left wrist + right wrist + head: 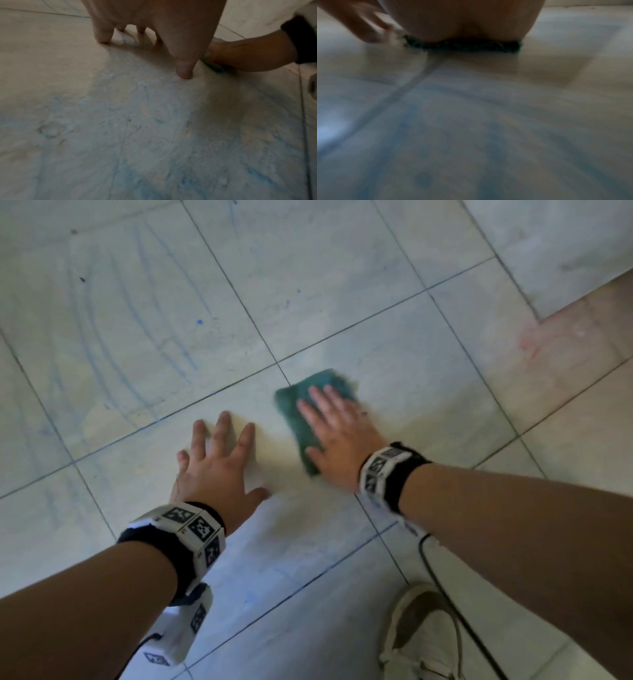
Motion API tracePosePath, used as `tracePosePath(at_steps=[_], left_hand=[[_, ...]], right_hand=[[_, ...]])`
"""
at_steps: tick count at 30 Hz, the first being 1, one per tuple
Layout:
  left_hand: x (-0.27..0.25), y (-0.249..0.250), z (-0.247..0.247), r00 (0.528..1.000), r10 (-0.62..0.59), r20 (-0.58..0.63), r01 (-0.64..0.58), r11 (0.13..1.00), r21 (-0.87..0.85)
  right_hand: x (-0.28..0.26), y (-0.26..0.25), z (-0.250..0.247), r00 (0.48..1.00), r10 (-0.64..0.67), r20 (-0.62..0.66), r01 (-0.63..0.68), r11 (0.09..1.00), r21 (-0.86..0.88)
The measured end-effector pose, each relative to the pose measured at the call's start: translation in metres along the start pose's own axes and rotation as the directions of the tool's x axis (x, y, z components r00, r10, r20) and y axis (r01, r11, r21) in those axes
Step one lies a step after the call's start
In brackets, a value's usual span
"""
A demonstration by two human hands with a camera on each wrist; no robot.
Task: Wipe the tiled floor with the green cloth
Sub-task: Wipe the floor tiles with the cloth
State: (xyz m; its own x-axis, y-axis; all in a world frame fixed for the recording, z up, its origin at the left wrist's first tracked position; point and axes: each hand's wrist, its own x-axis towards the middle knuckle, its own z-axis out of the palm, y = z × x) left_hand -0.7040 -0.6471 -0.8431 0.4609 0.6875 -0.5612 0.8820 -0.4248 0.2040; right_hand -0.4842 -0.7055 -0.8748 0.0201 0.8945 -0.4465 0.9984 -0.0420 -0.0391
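Observation:
The green cloth (297,412) lies flat on the pale tiled floor (394,344), and my right hand (337,433) presses on it with straight fingers spread. The cloth is blurred in the head view. In the right wrist view the cloth's edge (464,45) shows as a dark green strip under my palm. My left hand (219,460) rests flat on the tile to the left of the cloth, fingers spread, holding nothing. The left wrist view shows its fingertips (184,69) on the floor, with the right hand (248,54) and a bit of green cloth (214,67) beside them.
Blue scribbled lines (144,313) mark the tiles at the far left, and faint blue smears (171,148) lie near my hands. A reddish-brown strip (565,337) borders the far right. A pale shoe (421,635) and a black cable (455,604) sit at the near right.

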Motion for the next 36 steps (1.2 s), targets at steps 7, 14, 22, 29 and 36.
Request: tracePosePath(at_steps=[7,14,22,29,36], left_hand=[[0.000,0.001,0.000,1.000,0.010,-0.004,-0.010,1.000,-0.025],[0.003,0.002,0.001,1.000,0.024,-0.020,-0.024,1.000,-0.015],[0.003,0.001,-0.001,1.000,0.020,-0.016,-0.021,1.000,-0.009],[0.002,0.000,0.000,1.000,0.021,-0.001,-0.021,1.000,-0.021],[0.005,0.000,0.001,1.000,0.021,-0.012,-0.021,1.000,-0.004]], right_hand=[[0.030,0.100,-0.014,0.681,0.730,0.051,-0.714,0.647,0.266],[0.071,-0.022,-0.042,0.942,0.337,-0.014,-0.330,0.929,0.168],[-0.012,-0.033,-0.011,0.993,-0.056,0.100,0.056,0.998,0.001],[-0.014,0.052,-0.021,0.954,0.259,0.154,-0.273,0.959,0.080],[-0.030,-0.033,-0.020,0.983,-0.032,0.179,0.011,0.993,0.121]])
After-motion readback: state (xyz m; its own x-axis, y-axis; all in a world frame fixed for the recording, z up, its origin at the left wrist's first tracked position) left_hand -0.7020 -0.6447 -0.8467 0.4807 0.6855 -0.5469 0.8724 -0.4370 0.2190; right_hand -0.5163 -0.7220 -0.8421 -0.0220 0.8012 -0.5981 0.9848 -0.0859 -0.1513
